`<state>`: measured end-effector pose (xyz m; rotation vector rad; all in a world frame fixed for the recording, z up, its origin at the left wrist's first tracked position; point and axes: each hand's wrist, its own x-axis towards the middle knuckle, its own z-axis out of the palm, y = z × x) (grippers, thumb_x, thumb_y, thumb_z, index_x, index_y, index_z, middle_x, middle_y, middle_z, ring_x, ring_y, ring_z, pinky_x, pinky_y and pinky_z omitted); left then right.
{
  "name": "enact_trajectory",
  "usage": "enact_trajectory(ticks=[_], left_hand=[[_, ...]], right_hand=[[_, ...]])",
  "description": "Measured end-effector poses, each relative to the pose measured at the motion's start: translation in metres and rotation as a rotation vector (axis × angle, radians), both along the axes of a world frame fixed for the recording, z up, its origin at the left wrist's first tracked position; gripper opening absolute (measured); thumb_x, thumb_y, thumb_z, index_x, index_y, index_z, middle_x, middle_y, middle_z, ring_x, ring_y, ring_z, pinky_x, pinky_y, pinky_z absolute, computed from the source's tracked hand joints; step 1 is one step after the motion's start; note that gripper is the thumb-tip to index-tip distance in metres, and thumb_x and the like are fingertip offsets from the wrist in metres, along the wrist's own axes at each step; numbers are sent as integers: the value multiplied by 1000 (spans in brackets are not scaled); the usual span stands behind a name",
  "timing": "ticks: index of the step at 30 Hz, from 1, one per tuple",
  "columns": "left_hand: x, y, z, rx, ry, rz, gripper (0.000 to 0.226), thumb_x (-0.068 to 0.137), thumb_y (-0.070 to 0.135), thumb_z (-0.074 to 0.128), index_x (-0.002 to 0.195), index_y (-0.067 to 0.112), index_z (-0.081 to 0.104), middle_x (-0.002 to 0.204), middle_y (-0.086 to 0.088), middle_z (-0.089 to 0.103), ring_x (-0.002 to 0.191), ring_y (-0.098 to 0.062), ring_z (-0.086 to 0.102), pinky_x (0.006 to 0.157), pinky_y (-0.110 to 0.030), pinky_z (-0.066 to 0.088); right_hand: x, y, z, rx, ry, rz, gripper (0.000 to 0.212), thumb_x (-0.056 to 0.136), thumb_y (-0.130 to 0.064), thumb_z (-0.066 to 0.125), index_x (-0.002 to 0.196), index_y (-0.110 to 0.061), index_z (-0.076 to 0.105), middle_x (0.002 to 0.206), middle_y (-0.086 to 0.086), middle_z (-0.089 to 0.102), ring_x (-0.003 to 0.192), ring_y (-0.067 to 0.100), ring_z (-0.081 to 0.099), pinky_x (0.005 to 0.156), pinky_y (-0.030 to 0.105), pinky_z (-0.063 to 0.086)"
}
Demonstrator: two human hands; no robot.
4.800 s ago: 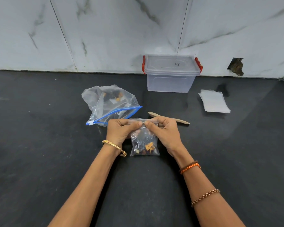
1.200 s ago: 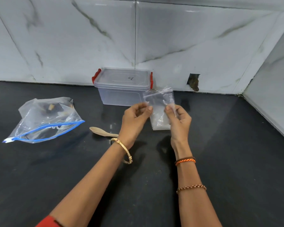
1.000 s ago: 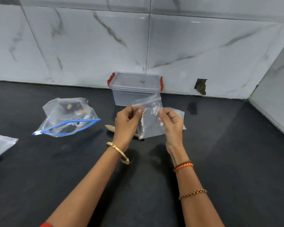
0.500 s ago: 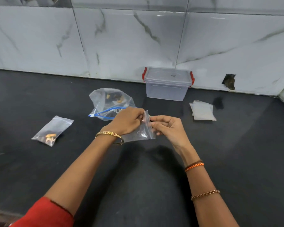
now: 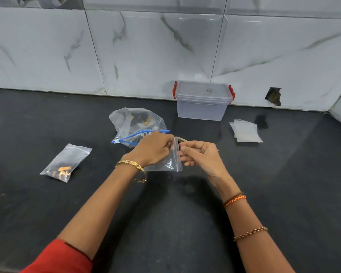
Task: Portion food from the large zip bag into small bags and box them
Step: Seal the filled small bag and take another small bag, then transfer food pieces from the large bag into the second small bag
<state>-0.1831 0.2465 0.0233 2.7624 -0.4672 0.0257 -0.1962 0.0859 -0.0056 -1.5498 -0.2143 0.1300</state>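
An empty small clear bag (image 5: 170,161) hangs between my hands above the dark counter. My left hand (image 5: 153,147) pinches one side of its mouth and my right hand (image 5: 200,154) pinches the other side. Just behind my hands lies the large zip bag (image 5: 136,125) with its blue zip strip, holding some dark and orange food. A filled small bag (image 5: 64,163) lies flat on the counter to the left. The clear box (image 5: 202,100) with red latches stands lidded against the wall. A wooden spoon (image 5: 182,139) peeks out behind the held bag, mostly hidden.
A stack of empty small bags (image 5: 245,131) lies to the right of the box. The marble-tiled wall runs along the back, with a hole (image 5: 274,94) in it at right. A side wall closes the counter at far right.
The filled small bag was put down at left. An empty bag came from the right stack, and both hands brought it down and leftward near the large zip bag.
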Motion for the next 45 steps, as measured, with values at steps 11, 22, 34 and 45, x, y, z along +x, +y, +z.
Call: enact_trajectory(ticks=[11, 22, 34, 45], left_hand=[[7, 3, -12, -46, -16, -14, 13, 95, 13, 38, 89, 13, 49, 87, -3, 50, 90, -22, 49, 77, -26, 31], [-12, -6, -40, -404, 10, -113, 111, 60, 35, 84, 145, 21, 12, 138, 9, 26, 130, -7, 21, 110, -23, 18], [-10, 1, -31, -539, 106, -140, 57, 61, 24, 61, 117, 22, 51, 112, -1, 56, 102, -12, 54, 90, -21, 43], [-5, -6, -18, -386, 158, -198, 67, 56, 23, 86, 111, 14, 50, 102, 7, 55, 91, -6, 52, 73, -7, 39]], right_hand=[[5, 4, -8, -48, -1, -3, 15, 80, 5, 64, 89, -6, 67, 60, -4, 70, 56, 5, 65, 54, 14, 53], [7, 7, -13, 193, 56, -149, 18, 76, 4, 68, 84, -11, 59, 55, -4, 67, 49, 4, 59, 49, 16, 48], [18, 1, -31, -618, -835, -187, 20, 77, -22, 56, 76, -16, 75, 76, 2, 51, 78, 12, 39, 72, 18, 33], [20, 1, -35, -807, -867, -158, 31, 70, -54, 62, 92, -34, 72, 146, 3, 18, 122, 31, 27, 93, 40, 32]])
